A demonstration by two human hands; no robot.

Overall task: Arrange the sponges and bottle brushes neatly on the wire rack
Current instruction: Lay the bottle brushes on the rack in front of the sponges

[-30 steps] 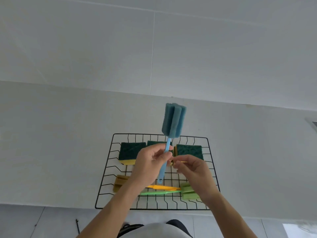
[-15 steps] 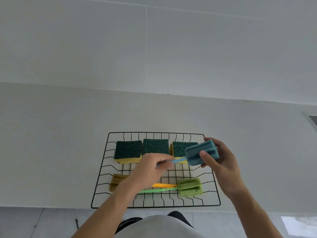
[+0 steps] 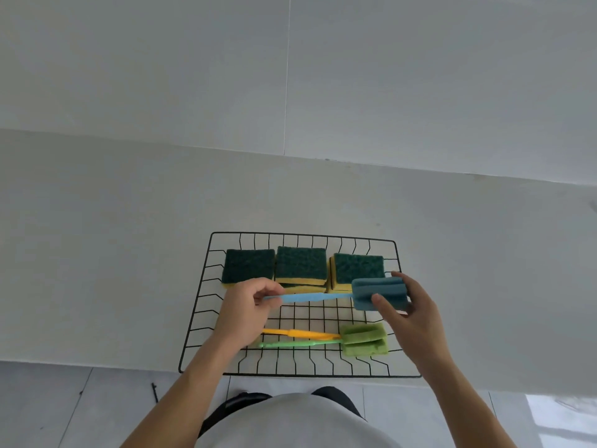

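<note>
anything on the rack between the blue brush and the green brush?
Head view: bare rack grid below the blue brush, then an orange brush handle lying just beyond the green brush.

Yellow brush (image 3: 300,333) head hidden behind left hand (image 3: 247,307), forearms cut off — bottom edge

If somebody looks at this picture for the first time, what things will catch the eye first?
First, the blue bottle brush, held level over the middle of the wire rack: the left hand grips its handle, the right hand its foam head. Next, three dark green sponges in a row along the rack's far side. A green bottle brush lies near the front.
</note>
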